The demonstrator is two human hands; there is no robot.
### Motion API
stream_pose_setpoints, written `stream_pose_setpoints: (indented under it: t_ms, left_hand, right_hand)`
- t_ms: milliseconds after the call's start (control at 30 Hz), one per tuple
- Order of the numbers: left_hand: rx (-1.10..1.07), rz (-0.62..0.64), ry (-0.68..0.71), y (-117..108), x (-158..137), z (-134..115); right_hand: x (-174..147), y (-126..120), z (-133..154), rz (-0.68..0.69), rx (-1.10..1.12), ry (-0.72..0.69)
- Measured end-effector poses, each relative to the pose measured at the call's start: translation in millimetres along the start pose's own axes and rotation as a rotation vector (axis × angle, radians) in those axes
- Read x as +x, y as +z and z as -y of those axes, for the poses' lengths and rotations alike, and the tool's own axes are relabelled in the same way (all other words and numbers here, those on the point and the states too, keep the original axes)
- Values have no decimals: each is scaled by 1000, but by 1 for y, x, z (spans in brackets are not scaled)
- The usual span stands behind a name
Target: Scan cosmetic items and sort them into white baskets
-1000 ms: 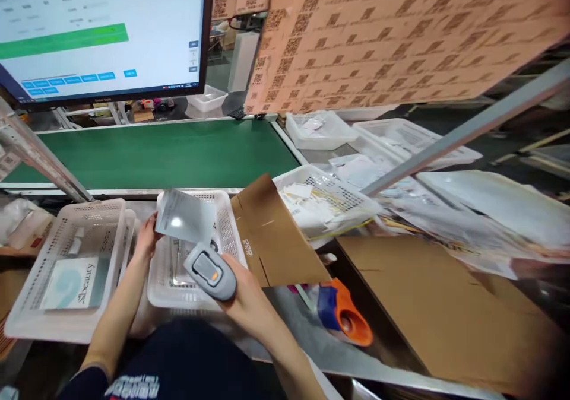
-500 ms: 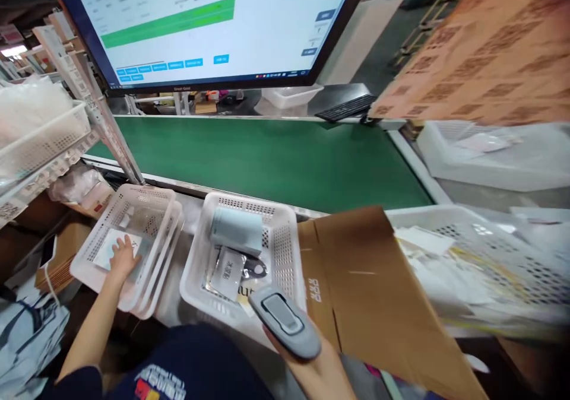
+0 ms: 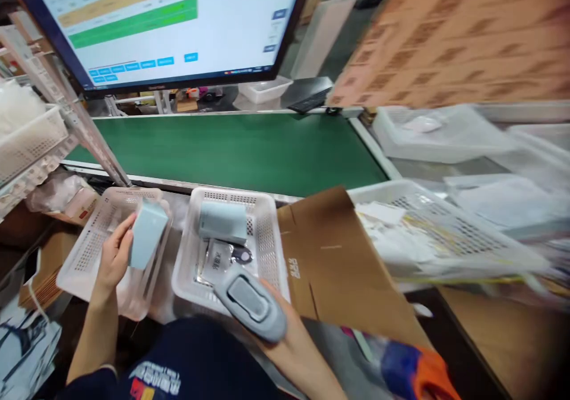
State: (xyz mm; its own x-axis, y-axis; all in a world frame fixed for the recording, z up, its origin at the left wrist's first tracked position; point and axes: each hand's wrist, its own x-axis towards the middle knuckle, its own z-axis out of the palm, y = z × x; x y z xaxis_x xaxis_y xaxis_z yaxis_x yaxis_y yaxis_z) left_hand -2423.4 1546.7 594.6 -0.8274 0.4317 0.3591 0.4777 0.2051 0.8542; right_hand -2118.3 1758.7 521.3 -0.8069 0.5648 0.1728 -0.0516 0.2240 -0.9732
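Observation:
My left hand point(image 3: 111, 257) holds a pale blue box point(image 3: 146, 234) lifted above the left white basket point(image 3: 89, 251). My right hand point(image 3: 289, 335) grips a grey handheld scanner point(image 3: 249, 302), its head lying over the near rim of the middle white basket point(image 3: 267, 240). Inside that middle basket lie another pale blue box point(image 3: 222, 222), a silvery sachet point(image 3: 217, 260) and a dark small item point(image 3: 243, 256).
A green conveyor belt point(image 3: 231, 148) runs behind the baskets under a monitor point(image 3: 155, 26). A folded cardboard box point(image 3: 329, 257) leans right of the middle basket. Further white baskets with papers point(image 3: 427, 228) are on the right, and a blue-orange tape dispenser point(image 3: 414, 370) at bottom right.
My left hand has lifted the pale blue box out of the left basket, where it was flat half a second ago. The scanner moved slightly left over the middle basket. The screen shows a new orange bar.

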Motion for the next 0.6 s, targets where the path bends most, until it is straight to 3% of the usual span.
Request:
stream_pose_setpoints:
  t_ms: [100,233,267,333,400,433,533,600]
  left_hand:
    - [187,116,39,36,7,-1]
    - [852,505,-9,76,11,22]
    - [975,554,2,84,8,29]
    - [1100,525,96,98,-5,39]
    - [1067,462,234,111,-21,45]
    - [1002,490,302,119,-29,46]
    - [762,757,459,151,-47,50]
    - [664,838,448,174,-53,53]
  right_hand:
    - [3,5,24,94,-53,-47]
    - [-5,8,17,18,-29,-23]
    - [-9,8,9,-1,-16,5]
    - [-17,4,-7,-29,17,63]
    - [-24,-1,-23,-58,51,104]
    - [-26,-3,-30,-83,67,115]
    - [-32,-6,-43,-175,111,142]
    - [-35,-5,-45,-211,139,167]
